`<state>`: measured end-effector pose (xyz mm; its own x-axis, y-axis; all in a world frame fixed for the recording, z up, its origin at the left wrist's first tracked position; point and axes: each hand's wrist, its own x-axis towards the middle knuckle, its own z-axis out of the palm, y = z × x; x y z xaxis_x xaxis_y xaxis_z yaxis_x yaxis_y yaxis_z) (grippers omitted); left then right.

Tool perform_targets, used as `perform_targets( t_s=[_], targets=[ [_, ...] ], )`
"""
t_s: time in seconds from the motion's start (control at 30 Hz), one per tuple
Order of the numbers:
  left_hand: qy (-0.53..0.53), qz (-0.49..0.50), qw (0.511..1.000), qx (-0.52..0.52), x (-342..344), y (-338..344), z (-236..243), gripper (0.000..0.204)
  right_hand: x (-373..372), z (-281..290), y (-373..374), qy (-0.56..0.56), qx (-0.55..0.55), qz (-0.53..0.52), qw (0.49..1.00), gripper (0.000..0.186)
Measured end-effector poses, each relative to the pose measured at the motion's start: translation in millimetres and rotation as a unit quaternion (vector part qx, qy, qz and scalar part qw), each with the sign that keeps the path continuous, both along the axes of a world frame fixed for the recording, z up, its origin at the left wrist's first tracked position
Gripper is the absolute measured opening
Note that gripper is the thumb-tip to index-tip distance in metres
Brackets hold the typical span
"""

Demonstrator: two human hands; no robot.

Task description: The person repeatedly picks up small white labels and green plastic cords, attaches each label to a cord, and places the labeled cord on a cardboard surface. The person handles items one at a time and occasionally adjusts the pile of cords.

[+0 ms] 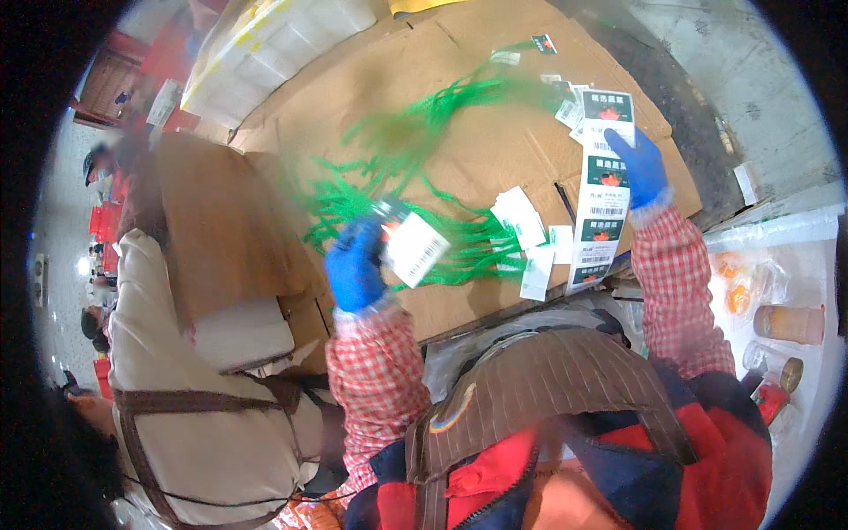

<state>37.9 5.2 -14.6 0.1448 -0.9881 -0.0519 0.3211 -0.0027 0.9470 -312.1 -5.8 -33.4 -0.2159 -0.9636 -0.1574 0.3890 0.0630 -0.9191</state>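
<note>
My left hand (pixel 356 268), in a blue glove, is closed on a white barcode label (pixel 419 251) with a dark green end. It hovers over the left part of a bundle of green mesh net strips (pixel 442 234). My right hand (pixel 642 168), also gloved in blue, pinches a long strip of printed labels (pixel 604 199) near its top, and the strip hangs down toward the near edge of the cardboard. White tags (pixel 519 216) are attached to the right ends of the near nets. Farther back lies a second bundle of green nets (pixel 450 104), partly blurred, with tags (pixel 570 108) at its right end.
A flattened cardboard sheet (pixel 521 159) covers the work surface. At the far left stands a white foam box (pixel 278 57). A beige garment with brown straps (pixel 208 415), apparently a nearby person's, fills the left. Jars (pixel 789 324) and orange items (pixel 735 287) lie on the right.
</note>
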Motion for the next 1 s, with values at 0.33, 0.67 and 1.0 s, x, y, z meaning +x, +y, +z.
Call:
perform_targets(
  t_s=[0.33, 0.67, 1.0],
  targets=[
    [0.058, -0.072, 0.983, 0.158, -56.6, 14.2, -14.7, 0.05, -26.2, -95.8, -45.1, 0.368, 0.064, -0.026, 0.927, 0.073],
    [0.171, -0.119, 0.958, 0.197, -81.2, 2.4, -24.5, 0.061, 52.0, 13.2, -24.3, 0.32, -0.272, 0.246, 0.873, 0.037],
    [-0.1, 0.039, 0.99, 0.095, -102.9, 16.5, 13.2, 0.022, 82.8, 17.2, -36.7, 0.057, 0.005, 0.379, 0.924, 0.031]
  ],
)
